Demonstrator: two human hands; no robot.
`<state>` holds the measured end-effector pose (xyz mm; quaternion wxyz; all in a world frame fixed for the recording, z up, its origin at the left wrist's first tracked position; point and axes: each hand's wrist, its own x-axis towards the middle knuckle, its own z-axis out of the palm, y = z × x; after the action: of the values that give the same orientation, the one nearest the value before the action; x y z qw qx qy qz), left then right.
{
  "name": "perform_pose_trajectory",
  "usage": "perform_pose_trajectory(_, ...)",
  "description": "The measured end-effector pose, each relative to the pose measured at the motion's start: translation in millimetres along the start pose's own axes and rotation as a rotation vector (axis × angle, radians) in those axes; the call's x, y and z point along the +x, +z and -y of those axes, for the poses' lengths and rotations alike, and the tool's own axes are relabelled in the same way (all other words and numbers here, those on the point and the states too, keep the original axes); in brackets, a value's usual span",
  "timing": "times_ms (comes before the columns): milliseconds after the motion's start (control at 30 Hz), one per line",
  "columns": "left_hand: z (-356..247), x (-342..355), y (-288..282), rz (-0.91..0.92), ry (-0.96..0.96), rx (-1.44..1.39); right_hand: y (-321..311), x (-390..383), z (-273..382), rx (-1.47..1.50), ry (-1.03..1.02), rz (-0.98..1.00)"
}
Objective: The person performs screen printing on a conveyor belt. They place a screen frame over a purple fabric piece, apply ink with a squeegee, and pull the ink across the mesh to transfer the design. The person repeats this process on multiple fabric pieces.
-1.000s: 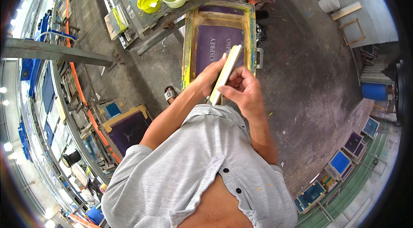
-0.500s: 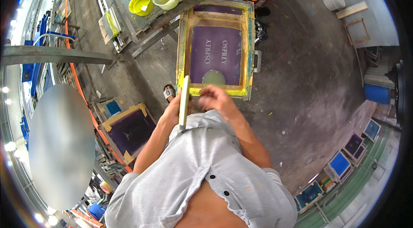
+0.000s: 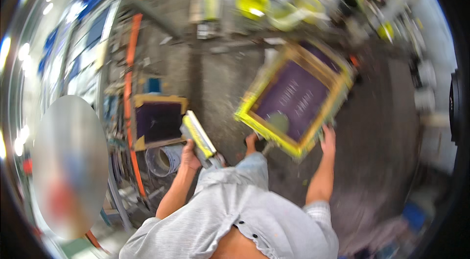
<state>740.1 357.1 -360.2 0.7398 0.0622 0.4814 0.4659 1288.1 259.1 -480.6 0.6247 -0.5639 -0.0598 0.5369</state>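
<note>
In the slightly blurred head view, my left hand point(image 3: 190, 156) grips a squeegee point(image 3: 198, 133) with a pale yellow-smeared blade, held upright-diagonal beside my waist. My right hand point(image 3: 327, 139) grasps the lower right side of a large screen-printing frame point(image 3: 296, 90), apparently at its handle, which is too blurred to make out. The frame has purple mesh with pale lettering, a yellow-stained border and a pale greenish round patch near its near edge. It sits tilted diagonally in the view, in front of me and to the right of my left hand.
A cluttered worktable point(image 3: 225, 24) with yellow bowls point(image 3: 252, 5) and several containers crosses the top. At left are a metal beam point(image 3: 156, 19), an orange strip point(image 3: 130, 63), racks, a taped dark screen point(image 3: 159, 122) and a grey drum point(image 3: 161, 160). My foot point(image 3: 250, 142) shows below the frame.
My view has turned, so the purple screen appears rotated and shifted right. My right hand has moved from beside the squeegee to the screen's side. My left hand carried the squeegee leftward.
</note>
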Motion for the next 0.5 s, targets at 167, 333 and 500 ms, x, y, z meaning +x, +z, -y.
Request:
perform_pose_trajectory(167, 23.1, -29.0, -18.3, 0.112, -0.003, -0.293, 8.7, -43.0, -29.3, -0.162, 0.006, -0.242)
perform_pose_trajectory(333, 26.5, -82.2, -63.2, 0.184, 0.266, -0.35, 53.4, -126.8, -52.2, -0.231, -0.009, -0.282)
perform_pose_trajectory(500, 27.1, -194.0, -132.8, 0.297, 0.602, -0.273, 95.7, -216.0, -64.5, -0.377, -0.048, -0.066)
